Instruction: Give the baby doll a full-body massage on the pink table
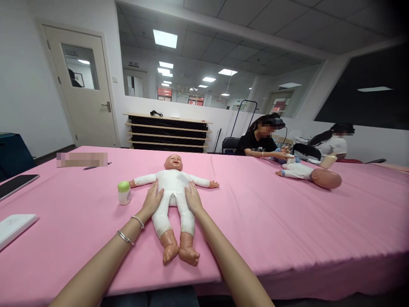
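Observation:
A baby doll (172, 183) with a white cloth body lies face up on the pink-covered table (255, 230), its head away from me and its bare feet towards me. Its arms are spread out to both sides. My left hand (154, 199) rests against the doll's hip on the left, fingers stretched out. On the other side, my right hand (193, 198) lies flat along the opposite hip, its fingers also extended. Neither hand is wrapped around anything. A small clear bottle with a green lid (124, 192) stands just left of the doll's hand.
At the left lie a white box (15, 228), a dark tablet-like slab (17, 186) and a pen (97, 166). Across the table a person in black (258, 143) handles a second doll (306, 174). Another person in white (334, 145) sits farther right, beyond a cream bottle (328, 160).

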Tool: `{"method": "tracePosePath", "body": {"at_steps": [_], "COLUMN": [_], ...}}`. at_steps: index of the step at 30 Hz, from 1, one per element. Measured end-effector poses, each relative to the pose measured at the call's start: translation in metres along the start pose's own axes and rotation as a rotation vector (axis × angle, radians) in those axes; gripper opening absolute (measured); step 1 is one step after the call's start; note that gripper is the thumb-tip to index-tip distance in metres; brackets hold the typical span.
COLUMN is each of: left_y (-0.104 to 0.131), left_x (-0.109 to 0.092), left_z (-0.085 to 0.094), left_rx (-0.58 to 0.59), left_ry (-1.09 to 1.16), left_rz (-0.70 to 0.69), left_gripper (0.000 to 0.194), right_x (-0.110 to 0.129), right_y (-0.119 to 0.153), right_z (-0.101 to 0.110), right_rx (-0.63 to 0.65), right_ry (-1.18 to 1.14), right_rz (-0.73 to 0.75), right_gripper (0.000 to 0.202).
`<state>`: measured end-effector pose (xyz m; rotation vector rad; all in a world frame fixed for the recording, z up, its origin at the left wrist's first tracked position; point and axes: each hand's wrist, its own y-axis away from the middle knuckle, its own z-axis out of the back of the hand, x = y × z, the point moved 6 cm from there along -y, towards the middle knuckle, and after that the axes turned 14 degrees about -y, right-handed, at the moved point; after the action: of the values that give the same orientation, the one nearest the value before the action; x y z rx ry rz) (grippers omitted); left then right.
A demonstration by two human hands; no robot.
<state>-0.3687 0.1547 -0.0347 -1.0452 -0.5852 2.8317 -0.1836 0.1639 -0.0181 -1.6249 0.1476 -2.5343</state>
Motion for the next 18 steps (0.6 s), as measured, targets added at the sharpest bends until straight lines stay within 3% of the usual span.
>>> {"method": "tracePosePath", "body": {"at_steps": [4,6,9,13,18], "left_y": [0.003,0.004,0.005,0.012,0.026], "left_x": [-0.035,-0.036,-0.028,-0.018,0.004], "left_z": [-0.015,-0.02,-0.023,-0.024,-0.008], "left_rx": [0.206,0.279,0.31,0.29,0.211], "left_ry": [-0.136,-0.18,-0.184,-0.234,-0.233], "left_rz": [-0.25,-0.283,-0.272,-0.132,0.264], "left_gripper": [0.057,0.056,0.054,0.056,0.091], "right_x": [0.027,0.024,0.012,-0.001,-0.006], "right_y": [0.006,0.005,0.002,0.014,0.04], "right_z": [-0.023,-0.03,-0.03,-0.023,-0.002], "right_rx": [0.269,0.342,0.322,0.33,0.453], "right_ry": [0.085,0.122,0.107,0.053,0.004], "right_rz": [0.207,0.225,0.226,0.187,0.035], "right_gripper": [0.056,0.054,0.054,0.062,0.087]}}
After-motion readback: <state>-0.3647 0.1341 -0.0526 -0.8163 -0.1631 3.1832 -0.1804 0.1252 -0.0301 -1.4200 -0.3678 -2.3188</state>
